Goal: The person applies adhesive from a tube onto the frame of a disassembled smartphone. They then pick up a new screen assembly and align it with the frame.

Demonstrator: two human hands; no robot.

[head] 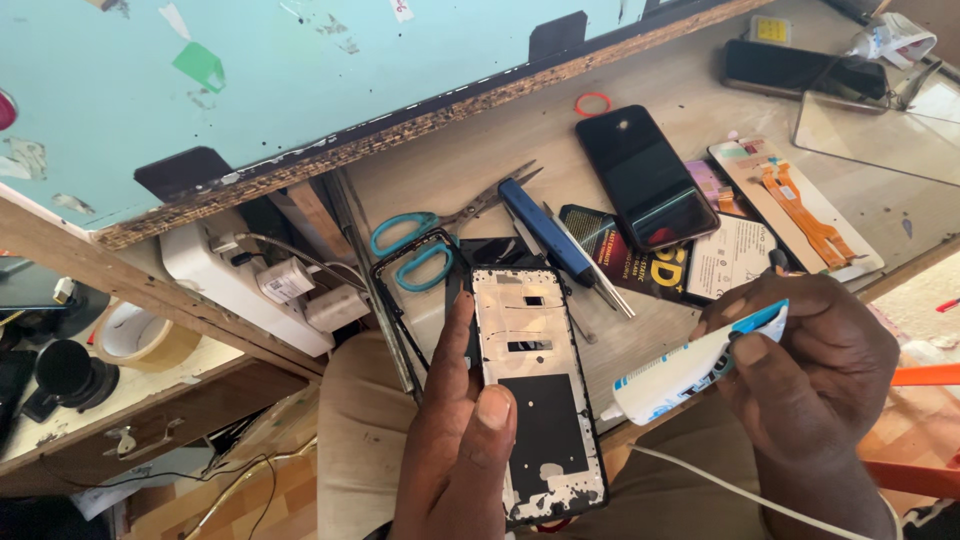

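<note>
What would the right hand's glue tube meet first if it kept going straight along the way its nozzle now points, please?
Most likely the phone frame held in the left hand. The right hand aims the white and blue tube down-left, its nozzle close to the frame's right edge. Depth is unclear, so it may pass just above.

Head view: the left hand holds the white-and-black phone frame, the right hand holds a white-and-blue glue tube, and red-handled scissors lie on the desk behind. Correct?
Nearly. In the head view the scissors have teal handles, not red. The rest stands: left hand holds the white-and-black phone frame, right hand holds the white-and-blue glue tube.
</note>
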